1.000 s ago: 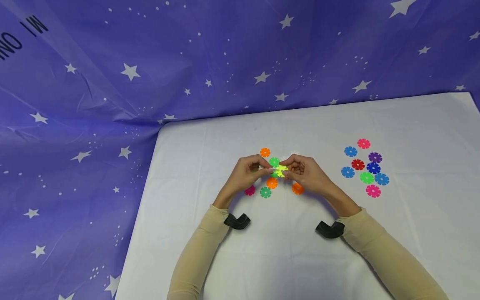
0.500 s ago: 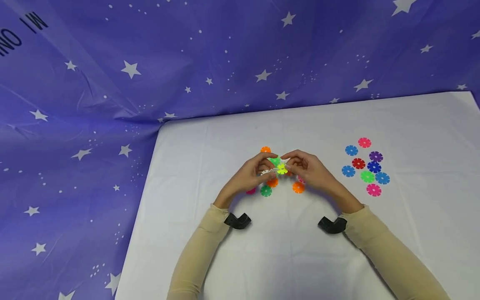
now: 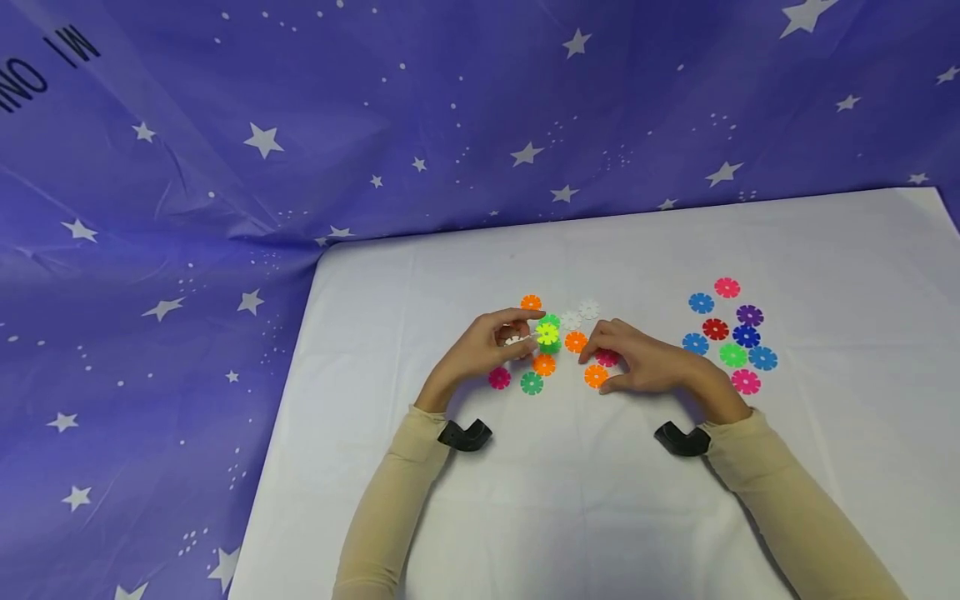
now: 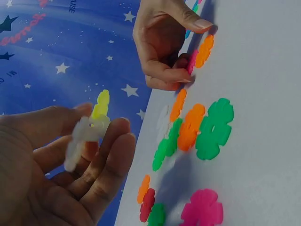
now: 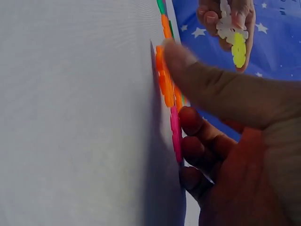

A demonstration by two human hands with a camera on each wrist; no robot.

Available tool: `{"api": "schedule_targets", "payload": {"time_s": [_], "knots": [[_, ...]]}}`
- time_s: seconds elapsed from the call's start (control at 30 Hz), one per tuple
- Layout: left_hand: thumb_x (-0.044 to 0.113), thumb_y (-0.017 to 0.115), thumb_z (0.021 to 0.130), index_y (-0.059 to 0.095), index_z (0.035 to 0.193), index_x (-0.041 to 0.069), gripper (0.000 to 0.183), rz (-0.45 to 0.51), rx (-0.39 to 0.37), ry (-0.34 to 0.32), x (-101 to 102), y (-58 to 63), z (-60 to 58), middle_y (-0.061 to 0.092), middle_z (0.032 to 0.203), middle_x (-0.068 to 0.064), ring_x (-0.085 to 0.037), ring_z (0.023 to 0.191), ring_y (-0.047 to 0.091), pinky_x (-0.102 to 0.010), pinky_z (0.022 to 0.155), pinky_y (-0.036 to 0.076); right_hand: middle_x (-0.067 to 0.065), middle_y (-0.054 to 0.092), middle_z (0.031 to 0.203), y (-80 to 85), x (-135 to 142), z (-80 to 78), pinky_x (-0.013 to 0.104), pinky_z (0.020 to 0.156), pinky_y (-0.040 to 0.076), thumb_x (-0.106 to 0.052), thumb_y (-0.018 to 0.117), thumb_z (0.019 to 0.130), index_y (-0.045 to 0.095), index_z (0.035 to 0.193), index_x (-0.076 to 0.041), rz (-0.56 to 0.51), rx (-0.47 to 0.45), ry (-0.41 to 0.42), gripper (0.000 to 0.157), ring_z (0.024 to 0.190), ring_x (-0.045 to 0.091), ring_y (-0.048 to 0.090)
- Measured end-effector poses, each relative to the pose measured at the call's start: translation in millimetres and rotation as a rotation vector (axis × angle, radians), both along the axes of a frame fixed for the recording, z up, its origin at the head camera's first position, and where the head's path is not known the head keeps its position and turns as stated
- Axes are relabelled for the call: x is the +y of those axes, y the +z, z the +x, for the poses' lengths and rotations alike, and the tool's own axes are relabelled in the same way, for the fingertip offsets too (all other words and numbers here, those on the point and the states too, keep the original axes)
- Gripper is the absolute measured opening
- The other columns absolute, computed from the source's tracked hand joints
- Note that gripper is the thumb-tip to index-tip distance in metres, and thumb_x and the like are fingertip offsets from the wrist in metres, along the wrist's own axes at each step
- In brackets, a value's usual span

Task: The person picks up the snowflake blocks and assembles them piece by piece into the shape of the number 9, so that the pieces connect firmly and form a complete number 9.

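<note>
At the centre of the head view, the left hand (image 3: 487,343) pinches a small joined cluster of translucent white notched discs (image 4: 88,132) between thumb and fingers, above the white cloth-covered surface (image 3: 600,517). A bright yellow notched disc (image 3: 547,334) is attached to the cluster, at its right end in the head view.

Just right of centre, the right hand (image 3: 637,360) is open, its thumb and fingers bent and spread apart, palm toward the surface. Its thumb is right beside an orange notched disc (image 3: 596,377), and its fingers are over a pink notched disc (image 3: 607,357); whether they touch either disc cannot be told.

Around and below the hands, at mid-frame, lie more flat notched discs: an orange one (image 3: 576,342) between the hands, two white ones (image 3: 581,315) just above it, a teal-green one (image 3: 532,383) and a magenta one (image 3: 499,378) below the left hand. On the right of the frame, well apart from these, is a loose group of nine, among them a purple disc (image 3: 750,316) and a red disc (image 3: 716,329).

Both arms wear beige sleeves (image 3: 397,500). A purple-blue star-patterned cloth (image 3: 450,108) fills the upper frame.
</note>
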State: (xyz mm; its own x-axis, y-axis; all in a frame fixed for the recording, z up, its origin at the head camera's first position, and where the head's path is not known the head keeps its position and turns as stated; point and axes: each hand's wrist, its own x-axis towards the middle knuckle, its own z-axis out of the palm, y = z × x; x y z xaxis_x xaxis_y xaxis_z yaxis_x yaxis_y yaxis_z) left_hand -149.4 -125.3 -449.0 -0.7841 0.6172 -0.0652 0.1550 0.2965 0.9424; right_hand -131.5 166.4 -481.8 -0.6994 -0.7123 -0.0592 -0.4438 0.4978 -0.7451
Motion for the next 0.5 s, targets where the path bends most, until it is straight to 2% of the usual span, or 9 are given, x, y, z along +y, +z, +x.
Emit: {"api": "schedule_targets", "payload": {"time_s": [0.1,0.27,0.4,0.5], "knots": [[0.01,0.068,0.092,0.06,0.131,0.004,0.04,-0.014,0.008,0.002,0.9,-0.7,-1.1,0.057,0.092,-0.012,-0.023,0.077,0.061,-0.022,0.069,0.049,-0.005,0.055,0.109,0.8,-1.4,0.8,0.047,0.099,0.044,-0.019,0.086,0.074,0.067,0.107,-0.02,0.037,0.021,-0.013,0.038,0.112,0.017,0.046],[0.011,0.068,0.092,0.057,0.134,0.002,0.045,-0.045,0.068,-0.015,3.9,-1.5,-1.7,0.057,0.09,-0.009,-0.017,0.072,0.054,-0.021,0.063,0.039,-0.006,0.055,0.102,1.1,-3.3,0.0,0.041,0.094,0.046,-0.018,0.087,0.074,0.065,0.098,-0.022,0.058,0.06,-0.038,0.033,0.105,0.015,0.047],[0.011,0.068,0.092,0.057,0.133,0.001,0.044,-0.055,0.093,-0.033,5.0,-2.3,0.1,0.056,0.089,-0.008,-0.014,0.068,0.049,-0.021,0.06,0.036,-0.007,0.055,0.09,1.3,-6.0,-0.7,0.031,0.079,0.048,-0.012,0.083,0.078,0.06,0.093,-0.02,0.026,0.115,-0.103,0.028,0.087,0.012,0.05],[0.009,0.067,0.092,0.059,0.131,0.001,0.041,-0.06,0.125,-0.056,5.7,-3.8,1.2,0.055,0.088,-0.007,-0.013,0.069,0.048,-0.021,0.061,0.035,-0.007,0.055,0.08,4.1,-8.4,-0.6,0.025,0.065,0.045,-0.009,0.078,0.083,0.059,0.092,-0.017,-0.032,0.167,-0.174,0.022,0.072,0.01,0.049]]}}
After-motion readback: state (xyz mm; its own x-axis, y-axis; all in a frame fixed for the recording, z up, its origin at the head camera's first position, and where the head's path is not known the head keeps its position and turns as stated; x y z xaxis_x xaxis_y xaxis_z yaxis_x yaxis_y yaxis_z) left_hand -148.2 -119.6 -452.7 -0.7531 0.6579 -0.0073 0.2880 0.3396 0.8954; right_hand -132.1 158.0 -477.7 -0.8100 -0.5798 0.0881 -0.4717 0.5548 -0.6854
